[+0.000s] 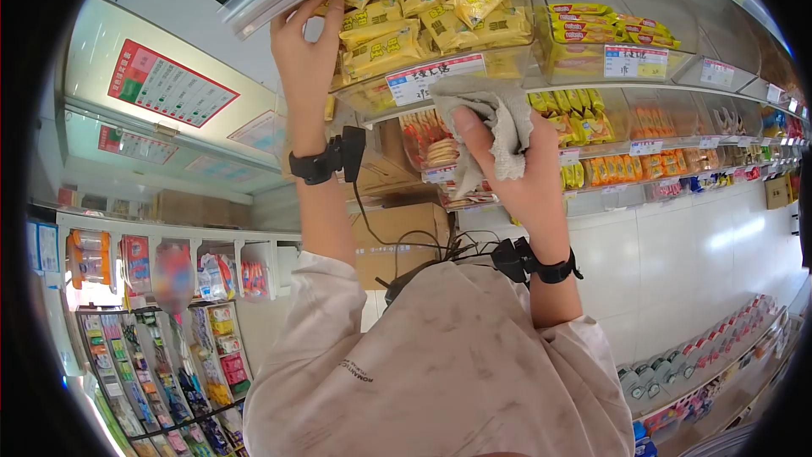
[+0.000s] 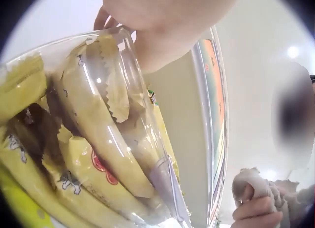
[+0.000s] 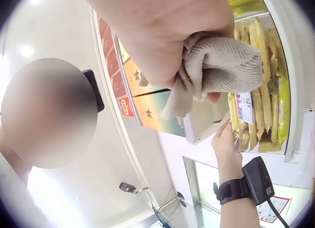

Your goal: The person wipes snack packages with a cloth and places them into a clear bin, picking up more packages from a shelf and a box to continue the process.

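Note:
A clear bin (image 1: pixel 372 85) full of yellow-wrapped snack packets (image 1: pixel 381 49) is at the top of the head view, a handwritten price card (image 1: pixel 436 76) on its front. At the bin's left end, my left hand (image 1: pixel 309 55) has its fingers and thumb curled over the edge; the left wrist view shows this hand (image 2: pixel 172 21) at the clear rim (image 2: pixel 64 37). My right hand (image 1: pixel 529 173) grips a crumpled grey cloth (image 1: pixel 507 131) just below the price card. From the right wrist, the cloth (image 3: pixel 224 65) bunches out of the hand (image 3: pixel 167 36), covering some of its fingers.
More clear bins with packets (image 1: pixel 584 30) run to the right, above lower rows of snacks (image 1: pixel 626 169). Cardboard boxes (image 1: pixel 406 228) and black cables sit beneath the bin. Racks of packaged goods (image 1: pixel 161 372) stand at left, and another shelf (image 1: pixel 702 364) is at lower right.

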Available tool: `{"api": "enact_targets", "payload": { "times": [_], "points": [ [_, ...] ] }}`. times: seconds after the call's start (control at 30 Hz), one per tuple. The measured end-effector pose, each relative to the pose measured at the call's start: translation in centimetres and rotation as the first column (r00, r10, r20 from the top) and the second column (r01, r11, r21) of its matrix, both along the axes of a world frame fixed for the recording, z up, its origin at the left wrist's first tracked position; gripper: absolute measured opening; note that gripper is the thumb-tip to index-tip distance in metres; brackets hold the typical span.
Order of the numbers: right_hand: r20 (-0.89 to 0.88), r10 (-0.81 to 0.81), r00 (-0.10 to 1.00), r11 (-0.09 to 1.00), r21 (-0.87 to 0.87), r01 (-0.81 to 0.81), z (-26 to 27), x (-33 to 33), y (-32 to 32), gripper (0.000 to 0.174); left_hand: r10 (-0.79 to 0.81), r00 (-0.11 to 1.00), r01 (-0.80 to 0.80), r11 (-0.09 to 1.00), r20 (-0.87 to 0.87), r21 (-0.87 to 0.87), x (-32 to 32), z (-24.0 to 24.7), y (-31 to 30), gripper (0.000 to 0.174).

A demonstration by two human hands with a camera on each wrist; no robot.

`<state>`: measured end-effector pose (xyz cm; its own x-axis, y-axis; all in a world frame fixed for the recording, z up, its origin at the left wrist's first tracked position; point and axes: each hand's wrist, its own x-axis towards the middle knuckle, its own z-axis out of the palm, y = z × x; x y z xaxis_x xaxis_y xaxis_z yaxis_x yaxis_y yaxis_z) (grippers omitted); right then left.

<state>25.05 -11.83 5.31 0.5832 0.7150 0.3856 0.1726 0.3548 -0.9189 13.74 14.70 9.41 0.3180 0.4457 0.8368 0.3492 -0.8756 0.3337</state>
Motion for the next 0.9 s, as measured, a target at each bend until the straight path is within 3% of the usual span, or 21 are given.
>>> {"api": "enact_targets", "payload": {
  "times": [0.1, 0.2, 0.37, 0.5, 0.6, 0.67, 0.77, 0.9],
  "points": [
    [-0.03, 0.002, 1.0, 1.0, -0.03, -0.003, -0.4, -0.1, 0.0, 0.023, -0.005, 0.996, 0.009, 0.999, -0.084, 0.037, -0.4, 0.2, 0.5, 0.034],
    [-0.058, -0.003, 0.998, 0.999, -0.038, 0.001, -0.3, -0.6, 0.3, 0.025, -0.06, 0.998, 0.057, 0.995, -0.03, -0.08, -0.4, 0.3, -0.1, 0.036],
    [-0.037, 0.037, 0.999, 0.988, -0.15, -0.042, -0.5, -1.2, 1.1, 0.03, -0.139, 0.968, 0.179, 0.967, 0.209, -0.184, -2.5, 0.1, -1.6, 0.035],
    [-0.075, 0.204, 0.976, 0.976, -0.061, -0.209, -1.6, -2.7, 1.9, 0.035, -0.065, 0.89, 0.221, 0.927, 0.451, -0.302, -7.6, -1.7, -3.6, 0.033],
    [-0.092, 0.34, 0.936, 0.929, -0.122, -0.349, -2.9, -3.5, 1.9, 0.044, 0.064, 0.917, 0.156, 0.85, 0.393, -0.503, -12.3, -5.7, -1.2, 0.032],
    [-0.13, 0.445, 0.886, 0.857, -0.225, -0.464, -6.3, -3.4, 2.9, 0.048, 0.001, 0.954, 0.192, 0.767, 0.301, -0.612, -15.3, -11.2, 3.6, 0.035],
    [-0.193, 0.331, 0.924, 0.879, -0.292, -0.376, -8.6, -4.9, 3.9, 0.052, 0.135, 0.989, -0.046, 0.682, 0.063, -0.73, -17.6, -19.8, 10.0, 0.039],
    [-0.166, 0.376, 0.911, 0.838, -0.359, -0.411, -8.0, -6.2, 4.1, 0.053, 0.101, 0.961, -0.255, 0.694, -0.259, -0.673, -17.3, -25.1, 14.7, 0.048]
  ]
}}
